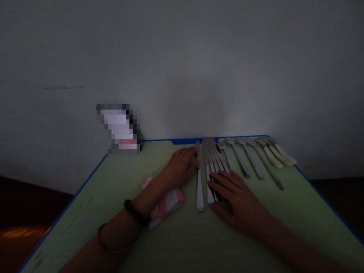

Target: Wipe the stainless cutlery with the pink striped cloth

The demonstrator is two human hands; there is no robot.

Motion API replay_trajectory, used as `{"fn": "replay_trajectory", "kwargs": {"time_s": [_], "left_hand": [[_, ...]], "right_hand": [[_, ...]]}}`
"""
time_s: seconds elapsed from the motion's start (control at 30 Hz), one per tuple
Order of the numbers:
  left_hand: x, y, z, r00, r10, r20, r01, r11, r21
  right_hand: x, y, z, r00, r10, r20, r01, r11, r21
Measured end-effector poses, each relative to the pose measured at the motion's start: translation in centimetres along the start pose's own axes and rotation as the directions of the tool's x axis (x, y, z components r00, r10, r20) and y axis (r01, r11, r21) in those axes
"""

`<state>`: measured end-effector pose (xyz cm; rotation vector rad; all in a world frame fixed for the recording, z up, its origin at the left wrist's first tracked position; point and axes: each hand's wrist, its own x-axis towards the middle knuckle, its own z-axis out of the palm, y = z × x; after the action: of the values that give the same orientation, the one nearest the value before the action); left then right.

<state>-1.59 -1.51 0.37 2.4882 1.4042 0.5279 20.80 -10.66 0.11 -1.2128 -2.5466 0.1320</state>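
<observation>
A silver table knife [200, 189] lies lengthwise on the table, its blade pointing at the wall. My left hand [180, 165] rests just left of it, with fingertips and thumb against the blade's side and the fingers apart. Beside the knife, several long metal cutlery pieces [209, 161] lie closely side by side; they look like knives, but the dim light blurs their kind. My right hand [237, 201] is spread over their near ends, fingers apart and touching the handles. Under my left forearm lies a folded pink and white cloth [167, 204], partly hidden.
To the right lie several metal spoons [250, 159], then several forks [274, 153] with pale handles. A blurred phone-like device [121, 129] leans at the back left. The green table [176, 242] has a blue edge and meets a grey wall [182, 68].
</observation>
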Motion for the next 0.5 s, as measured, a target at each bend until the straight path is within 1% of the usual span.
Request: {"fn": "replay_trajectory", "kwargs": {"time_s": [0.1,0.2,0.33,0.5], "left_hand": [[-0.17,-0.33,0.16,0.999,0.043,0.019,-0.044,0.998,0.05],[-0.23,-0.33,0.3,0.996,0.073,0.059,-0.081,0.987,0.142],[-0.17,0.0,0.73,0.996,0.028,0.083,-0.046,0.973,0.226],[-0.18,0.29,0.83,0.997,0.022,0.072,-0.04,0.965,0.261]], "right_hand": [[0.06,0.07,0.01,1.0,-0.01,0.005,0.011,1.0,-0.009],[0.19,0.1,-0.02,1.0,-0.013,-0.001,0.013,1.0,-0.005],[0.47,0.07,0.04,0.999,-0.034,-0.009,0.034,0.999,-0.034],[0.7,-0.26,0.08,0.992,-0.096,-0.079,0.089,0.992,-0.088]]}}
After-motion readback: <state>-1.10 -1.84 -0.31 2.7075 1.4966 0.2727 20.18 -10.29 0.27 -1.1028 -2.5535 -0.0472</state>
